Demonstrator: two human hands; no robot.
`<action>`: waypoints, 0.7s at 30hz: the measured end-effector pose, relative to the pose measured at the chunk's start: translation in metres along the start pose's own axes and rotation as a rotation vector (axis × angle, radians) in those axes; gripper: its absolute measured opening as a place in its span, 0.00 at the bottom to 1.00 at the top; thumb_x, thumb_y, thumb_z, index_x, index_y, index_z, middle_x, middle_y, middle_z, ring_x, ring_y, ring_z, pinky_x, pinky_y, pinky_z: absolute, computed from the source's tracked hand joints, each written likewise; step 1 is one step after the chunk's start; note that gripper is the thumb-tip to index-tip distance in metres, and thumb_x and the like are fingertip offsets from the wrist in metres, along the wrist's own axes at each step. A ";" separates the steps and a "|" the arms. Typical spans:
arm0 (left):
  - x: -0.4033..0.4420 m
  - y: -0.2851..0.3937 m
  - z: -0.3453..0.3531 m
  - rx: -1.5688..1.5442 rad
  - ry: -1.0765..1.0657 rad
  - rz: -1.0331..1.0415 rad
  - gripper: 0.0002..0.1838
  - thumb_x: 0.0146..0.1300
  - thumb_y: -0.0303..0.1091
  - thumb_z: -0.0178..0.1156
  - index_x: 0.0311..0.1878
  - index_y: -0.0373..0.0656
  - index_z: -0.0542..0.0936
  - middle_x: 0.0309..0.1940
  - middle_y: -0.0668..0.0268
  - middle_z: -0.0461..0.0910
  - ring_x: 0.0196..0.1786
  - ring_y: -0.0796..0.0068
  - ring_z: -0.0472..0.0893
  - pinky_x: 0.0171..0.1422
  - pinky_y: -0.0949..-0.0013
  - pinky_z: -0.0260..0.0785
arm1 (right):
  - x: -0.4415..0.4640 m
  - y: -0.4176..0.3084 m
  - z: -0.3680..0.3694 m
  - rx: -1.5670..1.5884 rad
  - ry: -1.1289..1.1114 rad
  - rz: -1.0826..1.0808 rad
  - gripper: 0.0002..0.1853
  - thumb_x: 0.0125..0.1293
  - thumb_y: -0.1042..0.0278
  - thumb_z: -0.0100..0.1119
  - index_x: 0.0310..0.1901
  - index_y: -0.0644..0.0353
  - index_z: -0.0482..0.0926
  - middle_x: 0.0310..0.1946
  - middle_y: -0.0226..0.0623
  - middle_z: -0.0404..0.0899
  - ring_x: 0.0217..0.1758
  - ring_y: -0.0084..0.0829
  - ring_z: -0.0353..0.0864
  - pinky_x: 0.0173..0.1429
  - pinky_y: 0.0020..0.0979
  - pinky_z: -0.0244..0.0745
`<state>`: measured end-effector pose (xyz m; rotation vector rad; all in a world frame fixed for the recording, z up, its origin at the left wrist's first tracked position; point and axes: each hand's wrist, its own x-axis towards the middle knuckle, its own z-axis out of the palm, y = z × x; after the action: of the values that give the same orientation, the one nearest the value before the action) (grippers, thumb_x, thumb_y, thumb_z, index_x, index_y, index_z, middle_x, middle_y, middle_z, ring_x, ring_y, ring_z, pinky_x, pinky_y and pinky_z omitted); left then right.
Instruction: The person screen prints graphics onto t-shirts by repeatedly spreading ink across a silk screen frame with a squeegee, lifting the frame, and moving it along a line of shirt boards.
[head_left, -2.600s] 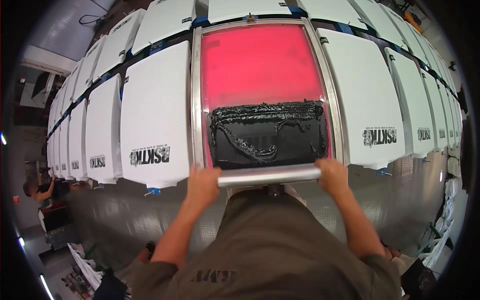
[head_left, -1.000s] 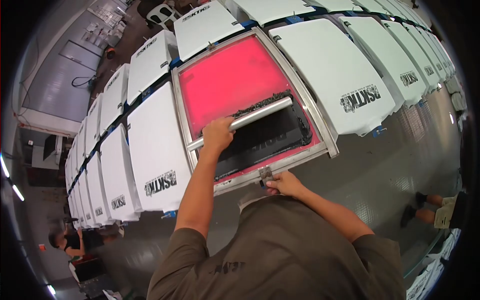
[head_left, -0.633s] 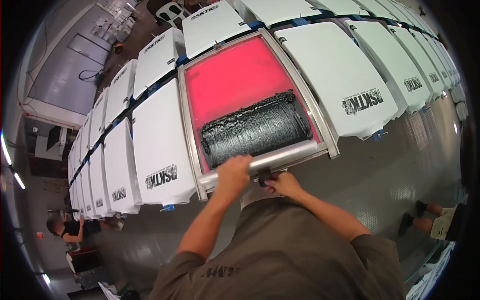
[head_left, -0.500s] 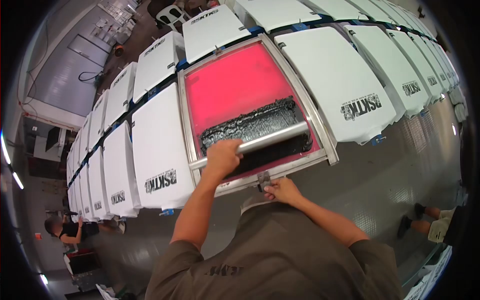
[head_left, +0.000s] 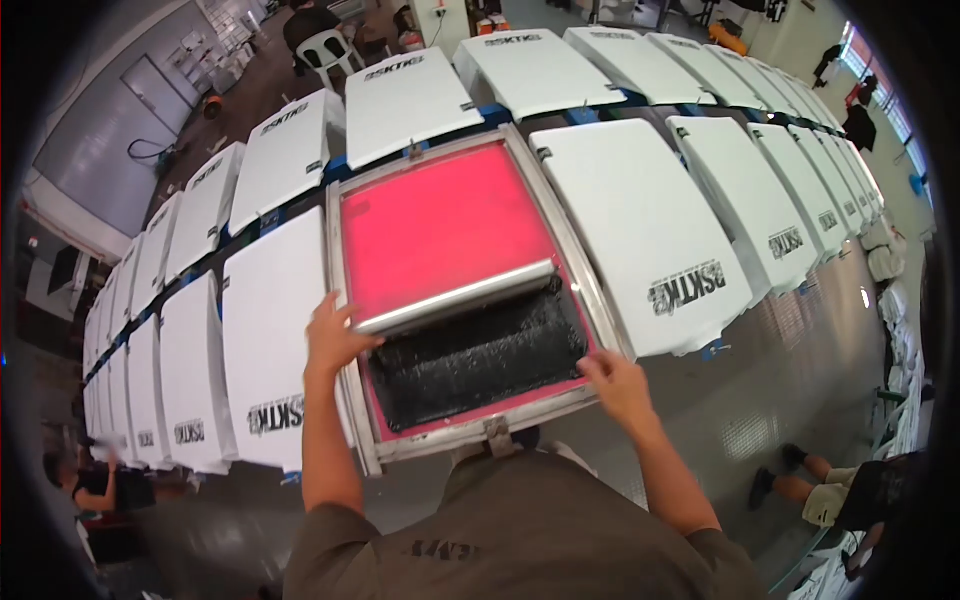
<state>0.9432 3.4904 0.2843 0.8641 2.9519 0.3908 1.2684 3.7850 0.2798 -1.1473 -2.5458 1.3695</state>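
Note:
A metal-framed screen (head_left: 588, 295) with pink mesh (head_left: 440, 225) lies over one board between white printed shirts. Black ink (head_left: 480, 350) covers the mesh's near part. Across the mesh, at the far edge of the ink, rests a squeegee with a silver handle (head_left: 460, 297). My left hand (head_left: 335, 335) is at the frame's left side, near the squeegee's left end, fingers spread and holding nothing. My right hand (head_left: 614, 380) is by the frame's near right corner with its fingers bent together; whether they pinch the frame's edge is hidden.
Shirts on boards, one at the left (head_left: 275, 330) and one at the right (head_left: 640, 230), stand close beside the frame in long rows. One person (head_left: 95, 485) is at the lower left, another (head_left: 840, 490) at the lower right. A white chair (head_left: 328, 52) stands behind.
My left hand has let go of the squeegee, which now rests farther up the mesh. My right hand has moved from the front clamp to the near right corner. The view has shifted.

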 end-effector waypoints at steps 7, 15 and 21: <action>-0.019 -0.060 0.073 -1.190 -0.017 -0.337 0.51 0.51 0.08 0.60 0.78 0.46 0.50 0.42 0.64 0.81 0.43 0.73 0.80 0.50 0.72 0.75 | 0.087 0.111 0.002 0.143 -0.067 0.228 0.41 0.72 0.33 0.38 0.62 0.70 0.72 0.59 0.65 0.73 0.64 0.54 0.71 0.69 0.43 0.62; -0.024 -0.009 0.032 -1.162 0.024 -0.331 0.48 0.48 0.07 0.61 0.74 0.48 0.63 0.36 0.68 0.80 0.36 0.78 0.78 0.41 0.75 0.74 | 0.057 0.096 -0.034 0.365 0.110 0.273 0.36 0.68 0.37 0.54 0.48 0.73 0.81 0.40 0.54 0.85 0.47 0.39 0.84 0.53 0.36 0.73; 0.020 0.143 0.075 -1.159 0.069 -0.225 0.39 0.53 0.15 0.65 0.70 0.46 0.70 0.41 0.68 0.81 0.46 0.75 0.79 0.51 0.72 0.72 | 0.076 0.172 -0.168 0.504 0.180 0.239 0.33 0.69 0.40 0.55 0.45 0.71 0.83 0.32 0.38 0.83 0.38 0.22 0.76 0.46 0.29 0.72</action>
<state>1.0094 3.6343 0.2485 0.3297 2.1576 1.8122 1.3737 4.0095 0.2336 -1.4107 -1.8311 1.7276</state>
